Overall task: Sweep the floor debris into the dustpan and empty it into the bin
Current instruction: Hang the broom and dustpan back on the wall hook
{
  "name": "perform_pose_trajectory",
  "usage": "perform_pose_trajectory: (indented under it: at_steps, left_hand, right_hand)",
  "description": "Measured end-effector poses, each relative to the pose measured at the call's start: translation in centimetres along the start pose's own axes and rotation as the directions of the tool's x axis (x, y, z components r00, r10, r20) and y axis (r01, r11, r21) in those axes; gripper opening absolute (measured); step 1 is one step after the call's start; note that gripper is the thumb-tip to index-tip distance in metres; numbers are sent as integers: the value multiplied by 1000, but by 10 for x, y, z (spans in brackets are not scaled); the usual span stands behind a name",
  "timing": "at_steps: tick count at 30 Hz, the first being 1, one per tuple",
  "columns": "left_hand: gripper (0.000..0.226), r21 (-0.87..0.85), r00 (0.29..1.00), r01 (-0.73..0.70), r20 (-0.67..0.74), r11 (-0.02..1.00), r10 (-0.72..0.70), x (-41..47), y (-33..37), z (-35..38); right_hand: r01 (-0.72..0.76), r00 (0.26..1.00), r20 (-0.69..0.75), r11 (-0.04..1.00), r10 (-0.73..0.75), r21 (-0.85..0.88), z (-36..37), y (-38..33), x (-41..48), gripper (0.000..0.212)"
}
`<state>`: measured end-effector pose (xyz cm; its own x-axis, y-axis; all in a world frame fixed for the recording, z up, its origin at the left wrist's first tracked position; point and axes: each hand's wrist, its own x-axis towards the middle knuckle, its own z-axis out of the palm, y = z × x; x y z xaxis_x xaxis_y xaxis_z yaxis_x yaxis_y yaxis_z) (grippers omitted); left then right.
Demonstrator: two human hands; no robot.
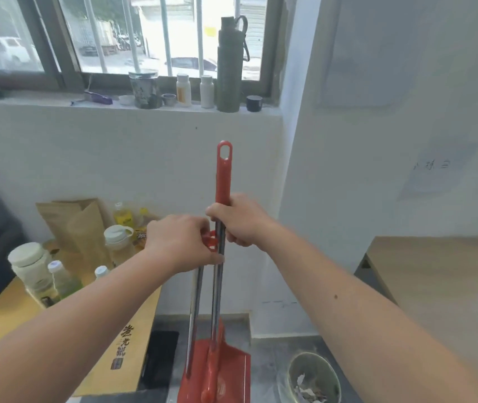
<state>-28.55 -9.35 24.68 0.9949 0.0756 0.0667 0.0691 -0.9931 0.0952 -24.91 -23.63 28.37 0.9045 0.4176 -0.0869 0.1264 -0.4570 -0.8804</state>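
Observation:
Two upright metal poles stand side by side before me. My right hand (240,221) grips the pole with the long red grip and hanging hole, the broom handle (223,175). My left hand (182,242) holds the other pole, the dustpan handle (195,303), at a red clip near its top. Both poles run down to the red dustpan (229,370) on the grey floor at the bottom centre. The broom head is hidden against the pan. A small round bin (313,376) with paper scraps inside stands on the floor to the right of the pan.
A cardboard box (121,350) carrying jars and bottles (32,269) and brown paper bags (78,225) stands at the left. A black mat (160,356) lies beside it. A wooden table (441,274) is at the right. The windowsill (173,104) above holds bottles and a tall flask.

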Motion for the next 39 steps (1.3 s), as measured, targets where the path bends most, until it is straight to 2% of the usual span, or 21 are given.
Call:
perform_pose_trajectory:
  at_steps: [2, 4, 10, 14, 24, 28, 32, 36, 39]
  left_hand:
    - [64, -4, 998, 51, -26, 999, -51, 16, 1, 4]
    - [66, -5, 993, 93, -76, 996, -93, 32, 1, 9]
    - [53, 14, 977, 182, -118, 983, -179, 76, 17, 17]
    - [39, 56, 973, 194, -138, 979, -185, 105, 30, 22]
    - [39, 36, 974, 221, -68, 975, -218, 160, 6, 37]
    - [43, 9, 974, 226, 10, 974, -226, 183, -15, 57]
    - [40, -14, 981, 171, 92, 985, -169, 209, -42, 86]
    - [46, -31, 982, 129, 145, 991, -123, 234, -56, 122]
    - [36, -80, 981, 142, 148, 987, -129, 253, -56, 145]
  right_hand:
    - [26, 999, 19, 1000, -27, 9, -4, 3, 20, 15]
    - [52, 998, 43, 999, -52, -6, -9, 8, 38, 15]
    - [58, 992, 108, 997, -64, 58, -31, 26, 86, 22]
    - [60, 989, 132, 996, -68, 68, -44, 34, 115, 21]
    - [16, 986, 168, 1000, -18, 15, -39, 41, 171, 25]
    - [-33, 993, 111, 999, 30, 32, -15, 51, 200, 25]
    - [-85, 995, 54, 992, 80, 95, 10, 72, 229, 23]
    - [-94, 995, -22, 995, 94, -13, 30, 101, 258, 26]
    - [-121, 985, -133, 991, 113, -51, 44, 126, 280, 27]
